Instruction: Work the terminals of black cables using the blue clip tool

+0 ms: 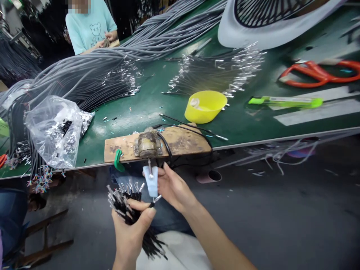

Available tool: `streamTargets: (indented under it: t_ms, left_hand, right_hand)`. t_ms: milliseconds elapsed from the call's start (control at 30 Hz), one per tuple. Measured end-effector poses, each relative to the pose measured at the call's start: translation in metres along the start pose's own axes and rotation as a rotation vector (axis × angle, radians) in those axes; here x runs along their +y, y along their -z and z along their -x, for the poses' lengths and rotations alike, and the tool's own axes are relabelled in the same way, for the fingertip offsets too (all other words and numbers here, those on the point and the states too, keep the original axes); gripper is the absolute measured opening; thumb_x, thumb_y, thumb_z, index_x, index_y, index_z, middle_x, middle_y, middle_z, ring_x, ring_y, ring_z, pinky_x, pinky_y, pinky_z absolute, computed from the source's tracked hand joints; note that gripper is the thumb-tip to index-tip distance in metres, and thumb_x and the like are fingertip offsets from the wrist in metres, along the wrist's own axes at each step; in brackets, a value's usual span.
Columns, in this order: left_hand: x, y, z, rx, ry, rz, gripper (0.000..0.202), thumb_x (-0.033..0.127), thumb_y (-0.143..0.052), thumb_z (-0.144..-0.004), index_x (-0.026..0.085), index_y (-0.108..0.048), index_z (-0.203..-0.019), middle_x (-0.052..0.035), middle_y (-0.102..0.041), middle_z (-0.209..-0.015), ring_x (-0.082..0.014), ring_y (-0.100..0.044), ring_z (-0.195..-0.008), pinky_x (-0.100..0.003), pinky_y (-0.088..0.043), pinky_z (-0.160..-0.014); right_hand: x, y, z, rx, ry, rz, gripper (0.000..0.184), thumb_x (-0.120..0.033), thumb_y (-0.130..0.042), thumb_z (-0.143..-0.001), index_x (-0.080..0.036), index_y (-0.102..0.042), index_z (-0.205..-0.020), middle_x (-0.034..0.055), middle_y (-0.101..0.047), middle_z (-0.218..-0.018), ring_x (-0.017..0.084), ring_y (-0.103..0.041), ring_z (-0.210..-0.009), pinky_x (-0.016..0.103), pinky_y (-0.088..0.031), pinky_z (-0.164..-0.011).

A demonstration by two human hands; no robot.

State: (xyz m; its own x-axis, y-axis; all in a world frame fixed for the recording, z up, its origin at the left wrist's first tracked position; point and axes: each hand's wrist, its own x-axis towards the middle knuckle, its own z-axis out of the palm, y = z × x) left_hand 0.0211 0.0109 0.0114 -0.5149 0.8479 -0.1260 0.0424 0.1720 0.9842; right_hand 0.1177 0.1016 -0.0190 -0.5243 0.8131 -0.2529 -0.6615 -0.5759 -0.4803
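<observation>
My left hand [132, 228] is closed round a bundle of thin black wires [126, 206] with bare silvery tips, held below the table edge. My right hand [171, 187] pinches a single wire end beside a white-taped tool tip [151, 183]. That tip hangs down from a rusty metal fixture [147, 144] on a wooden board [182, 142], which a green clamp [118, 159] holds at the table's front edge.
The green table [253, 123] bears a yellow bowl [205, 106], fanned black wires with foil ends [219, 69], thick grey cable bundles [84, 71], a clear plastic bag [54, 131], orange scissors [317, 73], a green utility knife [284, 101] and a fan [267, 18]. A person in a teal shirt [90, 26] works opposite.
</observation>
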Motion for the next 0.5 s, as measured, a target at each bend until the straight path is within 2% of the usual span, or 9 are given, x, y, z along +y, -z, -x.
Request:
streamTargets:
  t_ms: [167,267,333,400,433,467,500]
  left_hand:
    - [-0.008,0.006,0.01,-0.003,0.042,0.006,0.009,0.027,-0.078,-0.055,0.021,-0.071,-0.057,-0.006,-0.066,-0.058,-0.0232,-0.061,-0.057,-0.036,-0.051,-0.055]
    - [-0.015,0.006,0.013,0.009,0.184,0.106,0.012,0.027,-0.076,-0.057,0.02,-0.074,-0.067,-0.0058,-0.066,-0.063,-0.0114,-0.048,-0.04,-0.025,-0.039,-0.037]
    - [-0.018,0.004,0.011,0.021,0.268,0.18,0.021,0.026,-0.075,-0.059,0.02,-0.075,-0.079,-0.0048,-0.067,-0.067,-0.0041,-0.036,-0.034,-0.02,-0.028,-0.031]
    - [-0.019,0.002,0.008,0.048,0.283,0.214,0.022,0.025,-0.074,-0.059,0.018,-0.074,-0.079,-0.0024,-0.064,-0.061,-0.0025,-0.034,-0.034,-0.018,-0.027,-0.033]
    - [-0.019,0.0,0.005,0.077,0.268,0.21,0.017,0.024,-0.073,-0.059,0.016,-0.073,-0.074,-0.0008,-0.061,-0.056,-0.0028,-0.036,-0.034,-0.018,-0.029,-0.034]
    - [-0.019,-0.002,0.003,0.116,0.244,0.197,0.011,0.022,-0.072,-0.059,0.014,-0.071,-0.066,0.0003,-0.059,-0.052,-0.0036,-0.038,-0.035,-0.018,-0.032,-0.036]
    - [-0.02,-0.004,0.001,0.169,0.211,0.17,0.007,0.02,-0.072,-0.058,0.014,-0.069,-0.06,0.0003,-0.059,-0.051,-0.0051,-0.043,-0.038,-0.019,-0.036,-0.039]
  right_hand:
    - [0.001,0.024,0.015,0.151,0.077,0.118,0.039,-0.054,-0.075,-0.055,-0.016,-0.071,-0.063,-0.0022,-0.053,-0.05,0.008,-0.039,-0.047,0.022,-0.034,-0.048]
    - [0.008,0.033,0.027,0.252,0.139,0.303,0.035,-0.05,-0.077,-0.054,-0.017,-0.07,-0.064,-0.0014,-0.057,-0.055,0.01,-0.044,-0.053,0.024,-0.037,-0.054]
    - [0.022,0.036,0.035,0.291,0.141,0.39,0.035,-0.051,-0.075,-0.057,-0.018,-0.068,-0.063,0.0007,-0.061,-0.061,0.014,-0.05,-0.06,0.026,-0.039,-0.06]
    - [0.045,0.037,0.042,0.32,0.075,0.406,0.037,-0.054,-0.072,-0.058,-0.018,-0.067,-0.061,0.0034,-0.065,-0.065,0.018,-0.055,-0.068,0.028,-0.041,-0.066]
    - [0.057,0.036,0.045,0.354,0.013,0.377,0.038,-0.055,-0.072,-0.056,-0.017,-0.067,-0.061,0.0042,-0.066,-0.066,0.02,-0.056,-0.071,0.029,-0.041,-0.068]
    - [0.069,0.034,0.049,0.408,-0.093,0.308,0.037,-0.054,-0.073,-0.055,-0.017,-0.067,-0.062,0.004,-0.067,-0.065,0.02,-0.057,-0.071,0.029,-0.042,-0.067]
    - [0.08,0.032,0.052,0.448,-0.257,0.218,0.036,-0.052,-0.071,-0.059,-0.018,-0.068,-0.068,0.0036,-0.068,-0.067,0.02,-0.059,-0.07,0.029,-0.043,-0.065]
